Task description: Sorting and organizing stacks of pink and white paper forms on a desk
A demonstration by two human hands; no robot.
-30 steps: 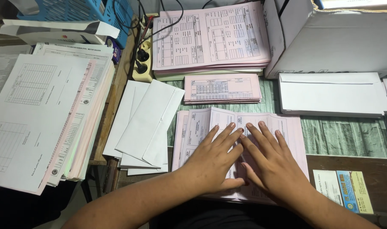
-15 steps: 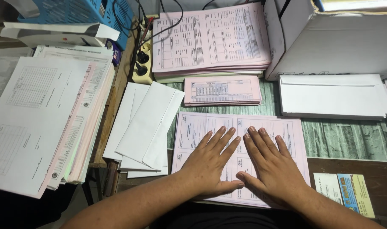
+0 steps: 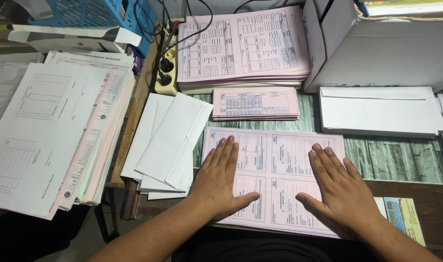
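Note:
A pink printed form sheet (image 3: 274,165) lies flat on the desk in front of me, split into four panels. My left hand (image 3: 221,177) presses palm-down on its left half, fingers spread. My right hand (image 3: 335,187) rests palm-down on its right half, fingers apart. Neither hand grips anything. The sheet's bottom edges are partly hidden under my wrists.
Loose white envelopes (image 3: 170,140) lie left of the sheet. A small stack of folded pink forms (image 3: 255,103) and a large pink stack (image 3: 243,46) sit behind it. A stack of white envelopes (image 3: 379,110), a white box (image 3: 401,53), a power strip (image 3: 167,73), and a tall paper pile (image 3: 51,131) surround the area.
My hands have slid apart from the middle toward the sheet's left and right sides, and the pink sheet now lies flatter and fully spread.

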